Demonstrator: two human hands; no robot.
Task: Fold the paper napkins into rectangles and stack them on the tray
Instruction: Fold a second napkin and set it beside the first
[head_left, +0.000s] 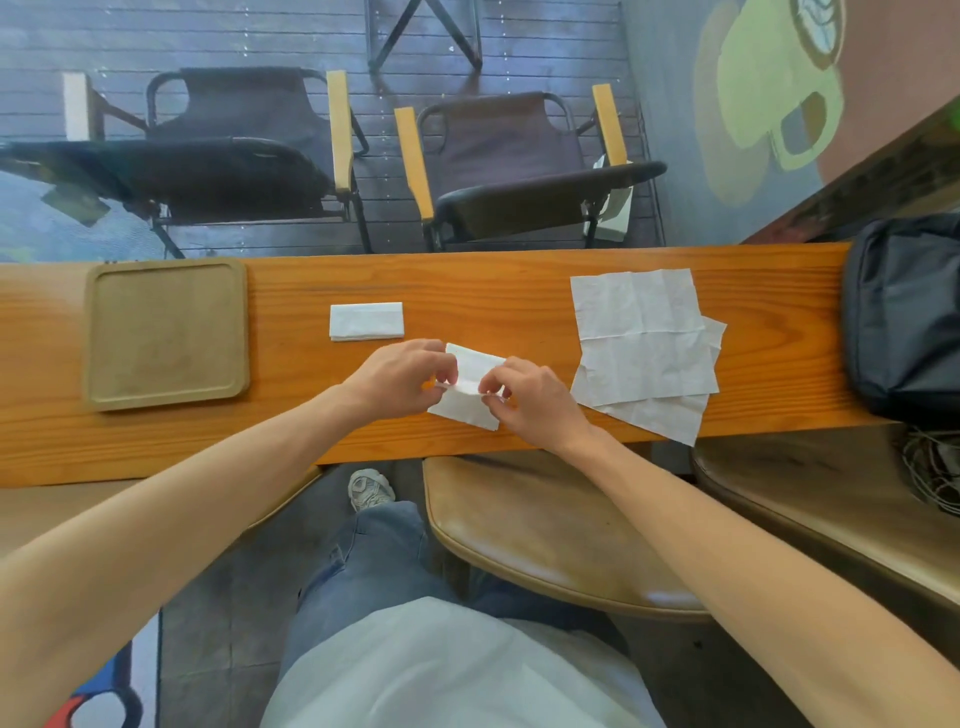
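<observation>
Napkin in hand (470, 387) was mid-fold near the front edge of the desk (493, 291), part lifted, part lying on the wood. Left hand (402, 379) and right hand (535, 397) each had fingers pressed together on the paper at the crease line. Judged: near weightless, limp thin tissue, tears and creases easily, so take it at edges or corners with light pinches and run the crease flat against the desk. One folded napkin (367, 321) lay flat just beyond the hands. Unfolded napkins (644, 343) sat overlapped to the right, near a dark bag (906, 312). Tray (166, 392) sat well to the left, nothing stacked on it yet.
</observation>
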